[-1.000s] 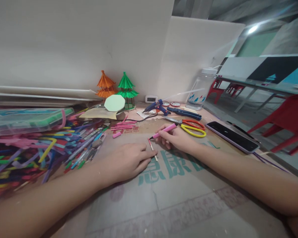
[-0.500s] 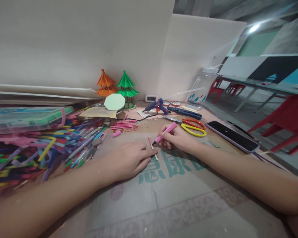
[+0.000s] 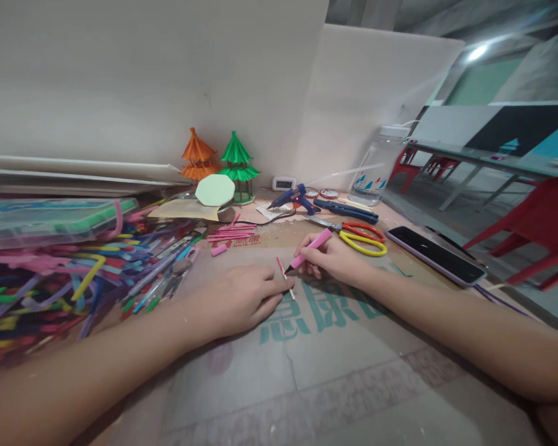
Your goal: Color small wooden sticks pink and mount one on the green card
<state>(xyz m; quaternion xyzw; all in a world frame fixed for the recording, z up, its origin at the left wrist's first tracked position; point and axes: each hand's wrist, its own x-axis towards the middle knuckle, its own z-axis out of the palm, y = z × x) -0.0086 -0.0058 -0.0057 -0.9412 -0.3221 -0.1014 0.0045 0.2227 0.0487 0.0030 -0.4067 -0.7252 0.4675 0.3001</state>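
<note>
A pink marker is in my right hand, whose fingers are closed around its barrel. The dark tip rests against a thin wooden stick, coloured pink at its far end and pale at its near end. My left hand lies on the table with the index finger stretched out, its tip pressing the stick down. Part of the stick is hidden under that fingertip. Beyond my left hand lies the pink marker cap. Behind it is a pile of pink sticks.
On the left are a heap of pipe cleaners and a plastic case. Two small pagoda models, orange and green, stand behind. A glue gun, scissors, a phone and a bottle are right.
Both hands hold nearly the same pose. The marker tip stays at the stick, with barely any visible shift.
</note>
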